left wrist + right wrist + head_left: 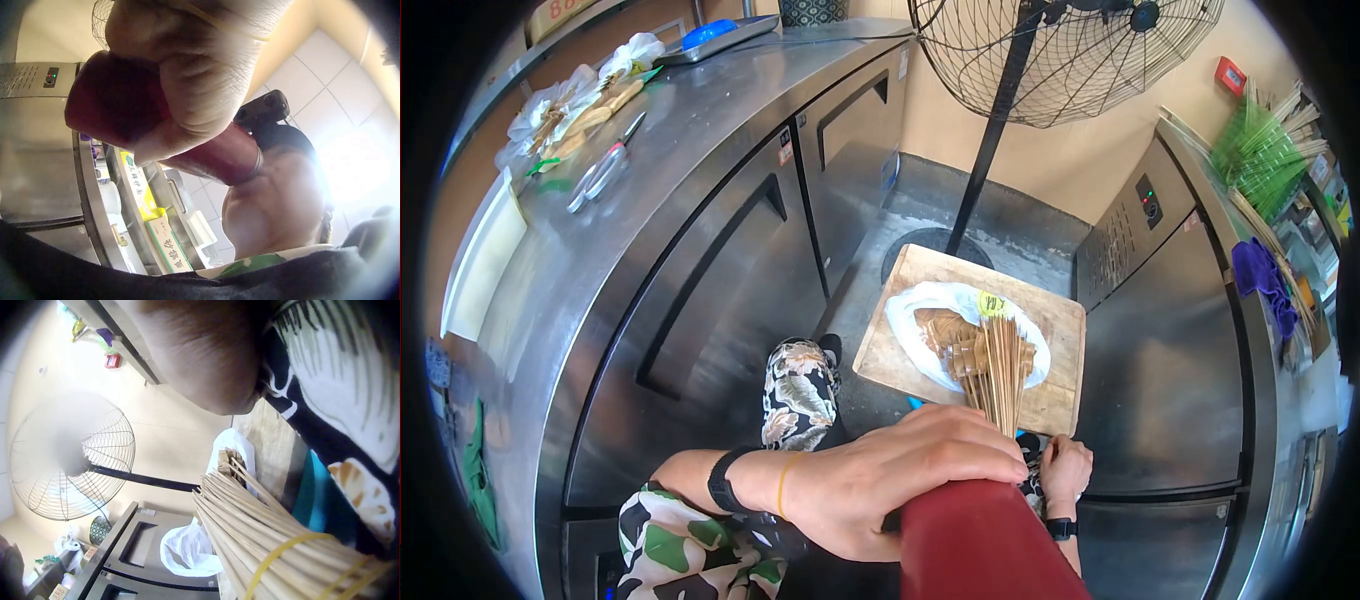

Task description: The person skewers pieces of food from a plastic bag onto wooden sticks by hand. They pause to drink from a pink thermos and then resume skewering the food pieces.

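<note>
Hands low: left hand (880,480) curled round red cylinder (985,545).

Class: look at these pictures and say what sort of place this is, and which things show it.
Probably a commercial kitchen or food-prep room: steel under-counter refrigerators, a cutting board bearing food, a bundle of bamboo skewers, and a big standing fan.

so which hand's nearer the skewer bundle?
Right. The right hand sits at the near end of the skewer bundle; whether it grips them is unclear. The left hand holds the red cylinder beside it.
</note>
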A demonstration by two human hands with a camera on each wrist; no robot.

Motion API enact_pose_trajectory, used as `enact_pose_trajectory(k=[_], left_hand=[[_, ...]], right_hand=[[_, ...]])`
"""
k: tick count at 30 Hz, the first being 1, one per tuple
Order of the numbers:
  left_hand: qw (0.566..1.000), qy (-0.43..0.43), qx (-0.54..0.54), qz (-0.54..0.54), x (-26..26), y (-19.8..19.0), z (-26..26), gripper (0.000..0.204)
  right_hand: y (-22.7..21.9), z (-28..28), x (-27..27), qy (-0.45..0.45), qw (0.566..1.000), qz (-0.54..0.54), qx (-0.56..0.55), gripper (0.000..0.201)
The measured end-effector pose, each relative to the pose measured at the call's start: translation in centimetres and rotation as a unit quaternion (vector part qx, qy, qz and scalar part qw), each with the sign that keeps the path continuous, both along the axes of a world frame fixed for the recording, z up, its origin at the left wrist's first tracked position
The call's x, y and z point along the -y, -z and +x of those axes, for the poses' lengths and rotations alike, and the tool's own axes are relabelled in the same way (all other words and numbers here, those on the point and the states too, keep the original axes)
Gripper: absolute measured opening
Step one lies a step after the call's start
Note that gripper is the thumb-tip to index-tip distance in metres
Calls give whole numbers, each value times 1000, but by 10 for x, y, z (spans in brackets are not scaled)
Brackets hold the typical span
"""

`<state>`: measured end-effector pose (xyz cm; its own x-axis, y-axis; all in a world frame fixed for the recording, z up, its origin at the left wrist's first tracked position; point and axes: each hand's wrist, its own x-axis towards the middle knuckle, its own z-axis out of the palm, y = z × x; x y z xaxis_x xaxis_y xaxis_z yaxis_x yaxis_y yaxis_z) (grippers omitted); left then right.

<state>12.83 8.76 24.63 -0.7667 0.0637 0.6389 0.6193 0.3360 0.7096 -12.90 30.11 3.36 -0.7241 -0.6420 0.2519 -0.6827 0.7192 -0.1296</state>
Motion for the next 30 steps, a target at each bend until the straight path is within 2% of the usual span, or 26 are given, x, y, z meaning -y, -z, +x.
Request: enact_pose_trajectory(k=[16,22,28,30], left_hand=[[999,-22,-8,-34,7,-10,-3,62],[1000,3,9,-16,6,-15,-3,69],[993,44,94,53,2,4,-5,62],[992,45,115,13,3,11,-6,70]], right_hand=[[-2,0,1,-2,1000,14,-9,7],[-3,0,2,-12,1000,2,-4,8],[-6,3,4,9,1000,5,-13,10],[-5,0,1,-8,1000,-7,-15,9]])
